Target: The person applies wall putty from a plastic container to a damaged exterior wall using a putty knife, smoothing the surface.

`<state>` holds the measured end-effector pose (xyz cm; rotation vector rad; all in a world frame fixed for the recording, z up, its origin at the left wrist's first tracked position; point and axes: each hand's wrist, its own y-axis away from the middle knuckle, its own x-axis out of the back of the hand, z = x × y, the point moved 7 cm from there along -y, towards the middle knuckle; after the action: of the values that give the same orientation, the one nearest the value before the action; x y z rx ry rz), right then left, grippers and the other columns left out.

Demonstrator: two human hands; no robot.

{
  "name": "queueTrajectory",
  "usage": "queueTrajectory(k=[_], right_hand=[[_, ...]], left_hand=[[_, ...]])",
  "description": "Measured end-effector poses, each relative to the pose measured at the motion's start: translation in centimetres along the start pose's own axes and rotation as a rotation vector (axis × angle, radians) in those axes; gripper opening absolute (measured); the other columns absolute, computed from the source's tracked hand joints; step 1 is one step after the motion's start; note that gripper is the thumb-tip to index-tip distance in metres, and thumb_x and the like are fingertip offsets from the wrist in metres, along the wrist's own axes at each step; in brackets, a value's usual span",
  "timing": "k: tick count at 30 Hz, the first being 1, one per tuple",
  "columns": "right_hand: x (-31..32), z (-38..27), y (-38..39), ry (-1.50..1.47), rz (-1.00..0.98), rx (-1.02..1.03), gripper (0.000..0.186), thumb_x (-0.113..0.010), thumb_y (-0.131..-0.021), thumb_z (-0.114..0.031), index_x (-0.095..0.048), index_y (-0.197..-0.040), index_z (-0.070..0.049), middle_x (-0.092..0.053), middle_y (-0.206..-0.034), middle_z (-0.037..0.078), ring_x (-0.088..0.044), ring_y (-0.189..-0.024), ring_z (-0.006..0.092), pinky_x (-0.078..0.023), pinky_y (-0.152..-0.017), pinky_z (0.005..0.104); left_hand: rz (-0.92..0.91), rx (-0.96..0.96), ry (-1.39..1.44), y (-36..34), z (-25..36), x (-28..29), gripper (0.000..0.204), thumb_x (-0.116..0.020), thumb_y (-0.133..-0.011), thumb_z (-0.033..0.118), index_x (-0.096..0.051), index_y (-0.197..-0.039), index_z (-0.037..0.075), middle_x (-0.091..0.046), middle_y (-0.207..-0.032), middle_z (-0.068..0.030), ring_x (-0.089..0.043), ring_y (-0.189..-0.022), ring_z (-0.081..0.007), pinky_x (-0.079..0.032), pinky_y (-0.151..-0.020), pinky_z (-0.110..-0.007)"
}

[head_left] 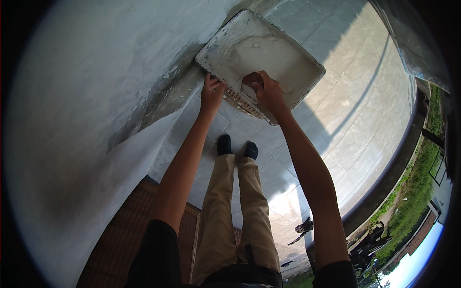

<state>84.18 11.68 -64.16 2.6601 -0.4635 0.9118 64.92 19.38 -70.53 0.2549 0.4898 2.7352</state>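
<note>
A large rectangular tray (297, 72) coated in pale grey wet material stands against the wall at upper centre, with a ribbed, stained strip along its near side. My left hand (211, 93) grips the near left rim with its fingers over the edge. My right hand (269, 93) is inside the tray's near part, fingers closed on a reddish-brown object (249, 81), its shape partly hidden by the hand and the grey material.
The plastered wall (86, 105) fills the left. Below lie a tiled floor (350, 105), my socked feet (224, 144) and a woven brown mat (125, 230). At the right are a dark edge (408, 134), grass (408, 192) and a dark vehicle-like shape (370, 245).
</note>
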Motion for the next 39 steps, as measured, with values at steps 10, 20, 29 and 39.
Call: queueTrajectory(k=[10, 20, 29, 39], right_hand=[[-0.4, -0.4, -0.4, -0.072, -0.031, -0.024, 0.03, -0.066, -0.085, -0.012, -0.056, -0.112, -0.005, -0.067, -0.096, 0.023, -0.064, -0.093, 0.0422, -0.05, -0.08, 0.048], [0.1, -0.7, -0.7, -0.152, -0.074, 0.077, 0.027, -0.065, -0.087, -0.011, -0.057, -0.112, -0.003, -0.069, -0.097, 0.018, -0.069, -0.091, 0.031, -0.052, -0.079, 0.0367], [0.6, 0.1, -0.3, -0.254, -0.158, 0.017, 0.028, -0.066, -0.085, -0.011, -0.058, -0.112, -0.006, -0.07, -0.099, 0.018, -0.067, -0.094, 0.0368, -0.051, -0.082, 0.0409], [0.7, 1.0, 0.2, -0.187, -0.115, 0.021, 0.033, -0.065, -0.085, -0.014, -0.056, -0.115, -0.004, -0.068, -0.099, 0.021, -0.066, -0.094, 0.0394, -0.051, -0.081, 0.044]], left_hand=[[-0.003, 0.031, 0.057, 0.0, -0.5, 0.2, 0.075, -0.066, -0.09, 0.018, -0.023, -0.147, -0.005, -0.052, -0.127, -0.0206, -0.055, -0.118, -0.0247, -0.045, -0.096, -0.033], [0.011, 0.056, 0.068, 0.1, -0.4, -0.2, 0.074, -0.065, -0.091, 0.018, -0.022, -0.147, -0.005, -0.053, -0.129, -0.0193, -0.054, -0.119, -0.0236, -0.045, -0.098, -0.034], [0.005, 0.046, 0.041, 0.1, -0.6, 0.0, 0.074, -0.065, -0.09, 0.02, -0.024, -0.147, -0.004, -0.054, -0.128, -0.0186, -0.055, -0.117, -0.0229, -0.044, -0.098, -0.034], [-0.059, 0.052, 0.036, 0.2, -0.4, -0.3, 0.072, -0.064, -0.093, 0.023, -0.023, -0.149, 0.005, -0.047, -0.132, -0.0158, -0.05, -0.121, -0.0239, -0.044, -0.099, -0.04]])
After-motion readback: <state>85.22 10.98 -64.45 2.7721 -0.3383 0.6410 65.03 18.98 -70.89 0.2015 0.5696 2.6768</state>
